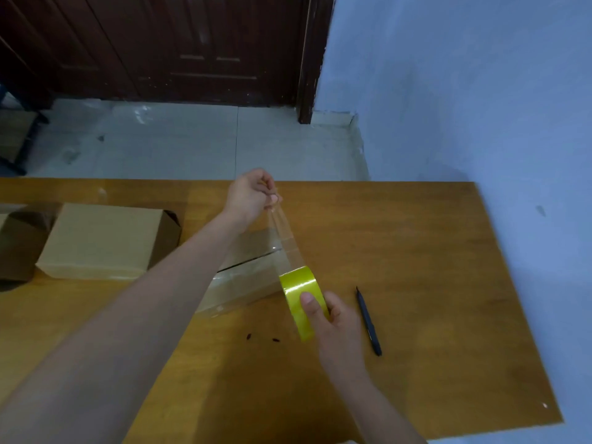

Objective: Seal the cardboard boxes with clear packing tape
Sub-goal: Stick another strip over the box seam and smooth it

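My right hand (333,318) grips a yellowish roll of clear packing tape (296,291) above the table. My left hand (253,195) pinches the free end of the tape, and a clear strip (285,235) stretches between the hand and the roll. Under the strip lies a flat cardboard box (250,277), its centre flap seam visible and its front part glossy with tape; my left forearm hides its left side. A second cardboard box (102,240) sits to the left with one side flap open.
A third brown box (19,245) is cut off at the left edge. A black pen-like cutter (368,322) lies right of my right hand on the wooden table (432,283). Blue wall on the right; tiled floor and dark door beyond.
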### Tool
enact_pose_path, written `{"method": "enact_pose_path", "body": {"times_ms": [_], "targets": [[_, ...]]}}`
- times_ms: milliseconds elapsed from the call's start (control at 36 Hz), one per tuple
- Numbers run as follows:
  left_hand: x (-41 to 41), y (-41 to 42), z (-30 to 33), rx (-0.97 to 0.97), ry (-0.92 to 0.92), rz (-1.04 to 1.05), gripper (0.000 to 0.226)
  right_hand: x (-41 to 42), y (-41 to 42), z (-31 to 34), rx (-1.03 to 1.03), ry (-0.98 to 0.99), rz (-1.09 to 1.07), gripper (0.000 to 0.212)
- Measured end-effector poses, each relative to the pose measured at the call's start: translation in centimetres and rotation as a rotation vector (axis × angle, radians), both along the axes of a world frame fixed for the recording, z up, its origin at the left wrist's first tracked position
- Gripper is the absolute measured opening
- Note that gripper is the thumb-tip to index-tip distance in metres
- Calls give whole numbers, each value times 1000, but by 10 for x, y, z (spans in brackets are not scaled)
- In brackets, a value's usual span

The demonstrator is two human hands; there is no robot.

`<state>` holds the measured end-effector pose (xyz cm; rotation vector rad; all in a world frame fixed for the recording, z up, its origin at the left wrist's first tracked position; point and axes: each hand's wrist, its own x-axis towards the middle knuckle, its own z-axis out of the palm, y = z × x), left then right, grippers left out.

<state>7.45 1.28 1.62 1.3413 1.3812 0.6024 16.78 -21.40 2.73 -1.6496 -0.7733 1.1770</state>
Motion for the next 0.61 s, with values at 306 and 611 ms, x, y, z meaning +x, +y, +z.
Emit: {"method": "enact_pose_path", "body": {"times_ms": [306, 611], "targets": [[-7, -10, -11, -53, -16, -92, 26, 3, -9, -4, -106, -39, 40, 73], [-9, -7, -19, -88, -35, -119, 29, 3, -10, -11, -107, -13, 52, 73]]}}
